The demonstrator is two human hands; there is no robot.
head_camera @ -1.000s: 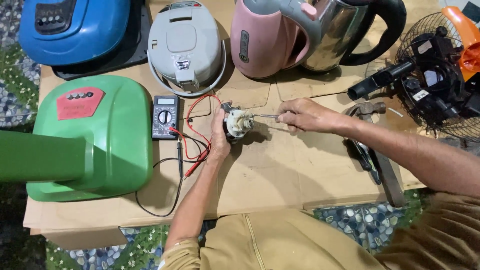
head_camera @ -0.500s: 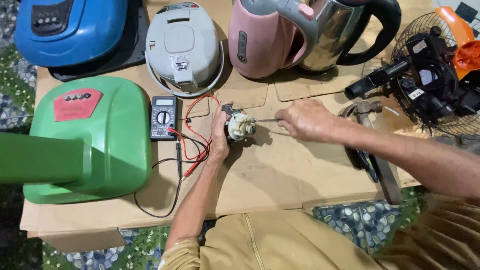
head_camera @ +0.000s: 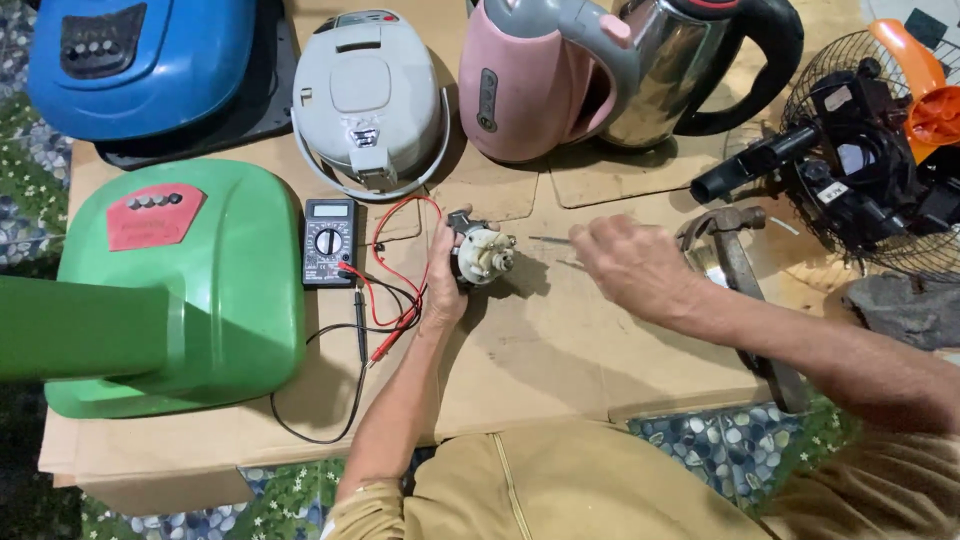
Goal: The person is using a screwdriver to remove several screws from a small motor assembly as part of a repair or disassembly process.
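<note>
My left hand grips a small electric motor and holds it upright on the cardboard sheet. My right hand is to the right of the motor, closed on a thin screwdriver. The screwdriver's tip points at the motor and stands a short gap away from it. A dark multimeter lies just left of my left hand. Its red and black leads curl under my left wrist.
A green appliance housing fills the left side, with a blue one behind it. A grey rice cooker, a pink kettle and a steel kettle line the back. A hammer and a fan are at the right.
My right hand has drawn back to the right, pulling the screwdriver tip away from the motor. My left hand keeps the motor in the same place.
</note>
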